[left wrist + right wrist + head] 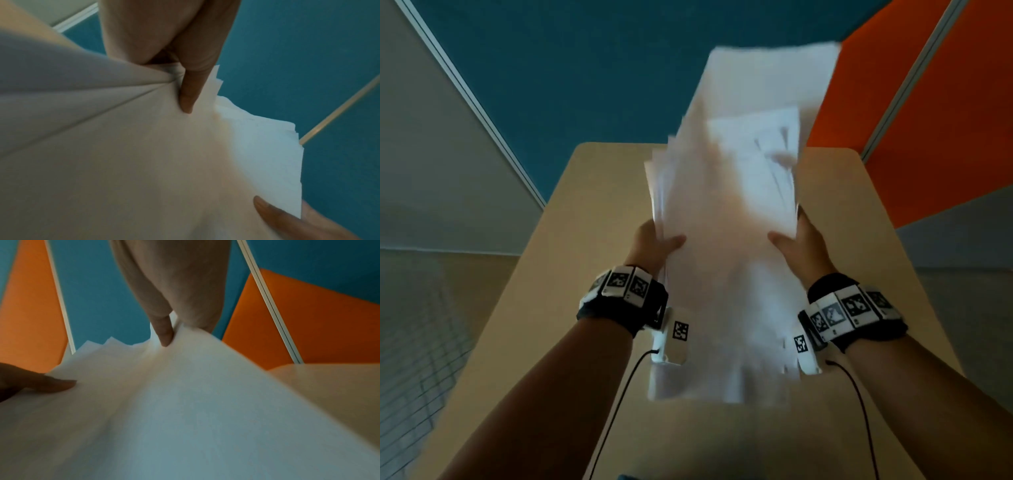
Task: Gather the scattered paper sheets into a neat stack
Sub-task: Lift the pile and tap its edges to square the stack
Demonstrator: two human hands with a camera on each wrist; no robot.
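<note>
paper sheets [726, 246] blurred | left hand [654, 243], right hand [803, 245] grip sides

— Where is there room to pass?
— The tan table [544, 274] lies bare at left and right of the frame, and along the lower edge.
— What blocks the way?
— The bundle of papers [729, 240] fills the centre, from the upper middle down between both wrists. Two black cables [616, 411] trail across the table at the bottom.
</note>
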